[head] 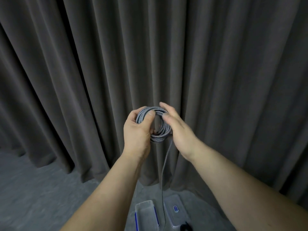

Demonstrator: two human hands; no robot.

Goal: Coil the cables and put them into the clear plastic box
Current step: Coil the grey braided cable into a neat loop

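Grey braided cable coiled in ring, held up between both hands. Left hand grips coil's left side, thumb pressed over top strands. Right hand against right side, fingers straight. Loose tail hangs below right hand toward floor. Beneath forearms: clear plastic box, lid beside it, on grey carpet. Dark pleated curtain just beyond hands; bare carpet left of left hand.

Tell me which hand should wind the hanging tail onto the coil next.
The right hand, probably. It is open beside the gray coil, and the loose tail drops just below it. The left hand grips the coil and should keep it steady.
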